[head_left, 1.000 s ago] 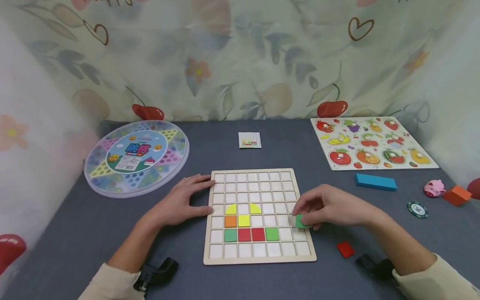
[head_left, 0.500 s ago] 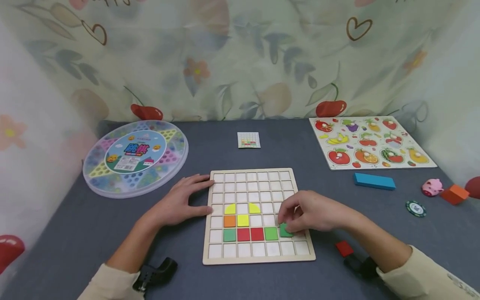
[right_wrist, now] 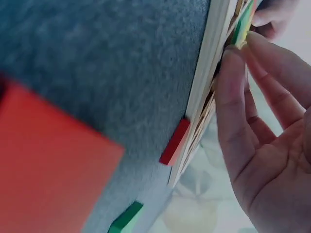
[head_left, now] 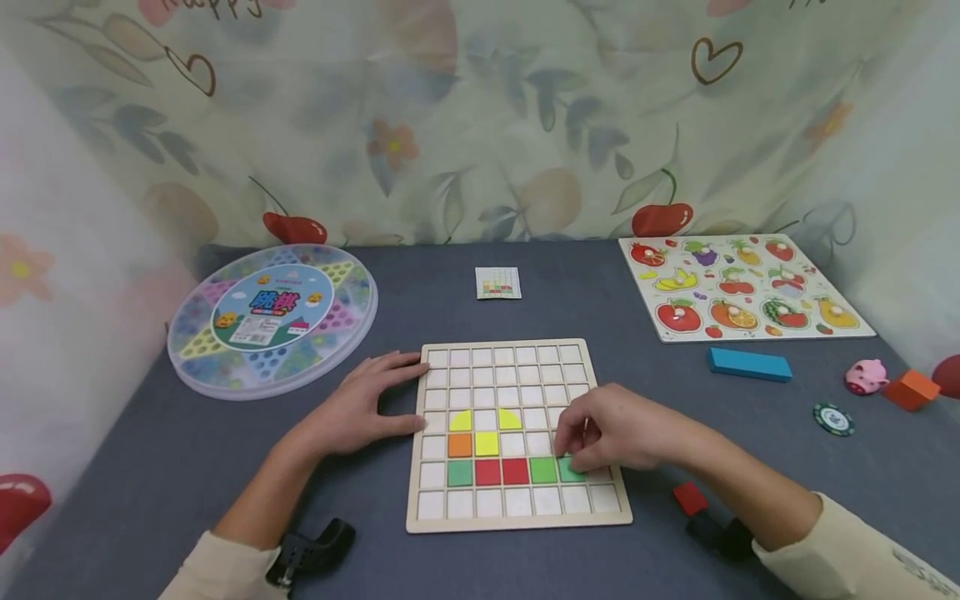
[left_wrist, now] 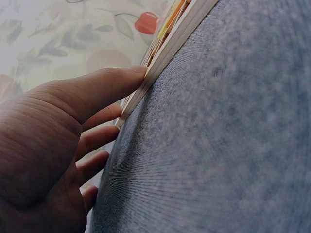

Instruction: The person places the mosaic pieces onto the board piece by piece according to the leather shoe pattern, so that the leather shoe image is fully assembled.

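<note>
A wooden grid board (head_left: 517, 527) with white cells lies in the middle of the table. My left hand (head_left: 363, 404) steadies its left edge, thumb and fingertips touching the frame, fingers fairly straight. My right hand (head_left: 626, 427) pinches a green square tile (head_left: 568, 472) between thumb and index finger at a cell right of the lighter green tile (head_left: 543, 470). That row also holds two red tiles (head_left: 515, 472) and another green tile (head_left: 460, 473). Above them sit an orange tile (head_left: 460, 445), a yellow square tile (head_left: 486, 443) and two yellow quarter-round tiles (head_left: 510, 419).
A red block (head_left: 690, 498) lies beside the right forearm. The right wrist view shows another red piece (right_wrist: 175, 143) and a green piece (right_wrist: 125, 218) near the board. Behind stand a pattern card (head_left: 498, 283), round Chinese checkers box (head_left: 352, 333) and fruit puzzle (head_left: 720, 287); a blue block (head_left: 750, 364) lies right.
My right hand has carried the green tile leftward from the board's right edge to a cell beside the lighter green tile, where it now lies flatter. The left hand has stayed put.
</note>
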Demonstrator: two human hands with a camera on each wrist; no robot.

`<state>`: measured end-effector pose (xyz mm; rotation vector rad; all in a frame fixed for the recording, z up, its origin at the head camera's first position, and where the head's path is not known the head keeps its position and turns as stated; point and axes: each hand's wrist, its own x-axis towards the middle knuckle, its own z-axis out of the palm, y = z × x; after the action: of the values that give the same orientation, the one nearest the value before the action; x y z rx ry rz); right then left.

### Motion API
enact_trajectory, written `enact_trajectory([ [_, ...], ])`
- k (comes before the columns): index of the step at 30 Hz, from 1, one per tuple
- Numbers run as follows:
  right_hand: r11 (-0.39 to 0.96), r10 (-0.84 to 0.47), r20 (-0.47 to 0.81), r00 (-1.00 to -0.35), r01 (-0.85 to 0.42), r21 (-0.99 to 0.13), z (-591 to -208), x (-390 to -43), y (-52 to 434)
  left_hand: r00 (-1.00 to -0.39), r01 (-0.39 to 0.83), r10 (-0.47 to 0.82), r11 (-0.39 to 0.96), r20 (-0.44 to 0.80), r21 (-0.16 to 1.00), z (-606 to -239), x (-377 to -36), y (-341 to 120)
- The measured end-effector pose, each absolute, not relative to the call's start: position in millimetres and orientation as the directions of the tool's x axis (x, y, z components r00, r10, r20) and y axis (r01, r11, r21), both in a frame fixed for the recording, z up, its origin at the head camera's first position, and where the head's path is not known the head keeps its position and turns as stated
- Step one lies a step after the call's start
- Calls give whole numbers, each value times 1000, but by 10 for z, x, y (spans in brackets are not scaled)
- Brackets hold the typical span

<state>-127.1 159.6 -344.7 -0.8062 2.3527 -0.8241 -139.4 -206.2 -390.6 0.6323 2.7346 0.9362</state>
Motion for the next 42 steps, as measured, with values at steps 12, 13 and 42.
enact_trajectory([
  [12,625,-652,-199,-732,-369,-688,-3311,-1324,2042,-895,331,445,714,-35,617,-3896,-1372,-2052],
  [13,631,-645,-198,-738,-368,-683,-3305,-1330,2080,-896,328,443,715,-36,617,-3895,-1371,-2052],
  [42,813,-486,-273,-830,-315,-490,-3463,-1447,2583,-895,333,445,715,-33,615,-3931,-1400,-2055],
])
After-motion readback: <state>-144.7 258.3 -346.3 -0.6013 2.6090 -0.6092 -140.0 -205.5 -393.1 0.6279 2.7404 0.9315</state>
